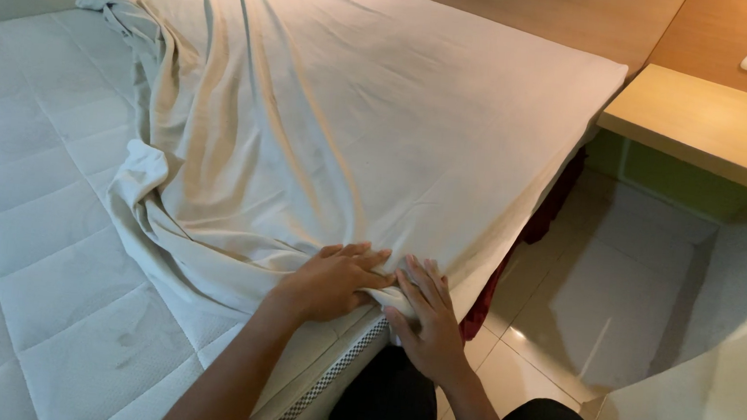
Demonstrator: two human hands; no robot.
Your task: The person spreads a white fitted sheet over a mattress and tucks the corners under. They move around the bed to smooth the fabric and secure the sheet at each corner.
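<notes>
Cream cloth is spread over the far half of the bed: a sheet point(345, 119), bunched in folds along its left side, with the quilted white mattress point(25, 236) bare beside it. At the near edge of the mattress the sheet's hem is held by both hands. The left hand point(332, 280) lies flat on top, fingers together, pressing the cloth down. The right hand point(425, 316) is curled at the mattress side with the hem gripped under it, though how far it is tucked in cannot be seen well. To do this step well, the cloth is best pulled tight and smooth and kept pinned from above. A wooden shelf point(709, 125) and tiled floor point(596, 316) lie to the right.
</notes>
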